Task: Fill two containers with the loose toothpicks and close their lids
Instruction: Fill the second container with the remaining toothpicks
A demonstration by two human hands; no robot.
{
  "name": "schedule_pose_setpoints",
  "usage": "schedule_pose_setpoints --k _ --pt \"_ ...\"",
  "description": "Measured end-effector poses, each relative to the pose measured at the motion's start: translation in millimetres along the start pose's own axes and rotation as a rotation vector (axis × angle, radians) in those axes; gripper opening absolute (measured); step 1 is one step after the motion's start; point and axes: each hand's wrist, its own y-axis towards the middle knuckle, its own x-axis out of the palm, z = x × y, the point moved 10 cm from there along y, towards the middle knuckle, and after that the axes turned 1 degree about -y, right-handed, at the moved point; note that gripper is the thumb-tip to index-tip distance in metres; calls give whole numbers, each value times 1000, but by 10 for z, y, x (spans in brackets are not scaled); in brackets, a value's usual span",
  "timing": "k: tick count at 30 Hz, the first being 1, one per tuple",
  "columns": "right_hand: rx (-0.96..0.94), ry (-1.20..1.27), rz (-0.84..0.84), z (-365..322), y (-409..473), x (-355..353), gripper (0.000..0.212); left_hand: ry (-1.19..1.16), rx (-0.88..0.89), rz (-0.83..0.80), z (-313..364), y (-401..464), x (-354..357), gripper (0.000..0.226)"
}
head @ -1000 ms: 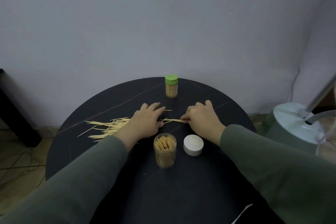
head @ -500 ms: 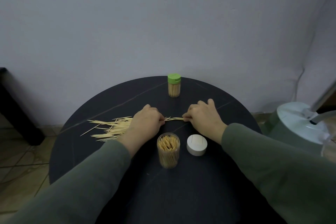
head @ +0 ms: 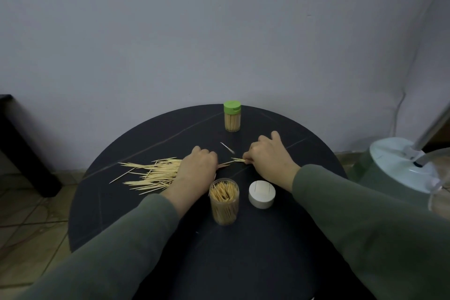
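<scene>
**user_a:** ok so what's on the desk (head: pixel 151 204)? Round and dark, right?

**user_b:** yep. Both hands are down on it around the middle. The left hand (head: pixel 198 167) is knuckles-up with its fingers curled under, sitting on the right end of the loose toothpicks (head: pixel 151 173), which fan out to the left. Can't really tell whether it's gripping any of them or just resting there.

**user_a:** and the other one?

**user_b:** the right hand (head: pixel 267 157) is pinching a small bundle of toothpicks (head: pixel 237 160) at its fingertips, fingers curled in. The bundle lies flat and points left toward the left hand, so the two hands are nearly meeting in the gap.

**user_a:** containers?

**user_b:** two. The open container (head: pixel 224 201) is near the person, just in front of the left wrist, standing upright, clear, stuffed with toothpicks and no lid on. Its white lid (head: pixel 262 193) sits on the desk just to its right, apart from it. The closed container (head: pixel 232 117) with the green cap is at the far edge, upright, also full.

**user_a:** anything stray?

**user_b:** one single toothpick (head: pixel 227 148) lying by itself between the hands and the green-capped one. Off to the right on the floor there's a pale round fan base (head: pixel 389 165).
</scene>
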Motion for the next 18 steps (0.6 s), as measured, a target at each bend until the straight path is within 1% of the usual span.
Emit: schedule_pose_setpoints --k 5,12,15,18 --pt "-12 -41 -22 -41 -3 -14 28 83 6 -62 54 -15 44 37" --pt "-34 -44 24 -86 -38 -56 28 156 28 -115 49 -29 96 40" --pt "-11 30 48 -57 -39 -73 26 158 32 -101 42 -34 95 40" --pt "17 139 106 -5 -64 -118 22 89 37 -78 19 -42 51 39"
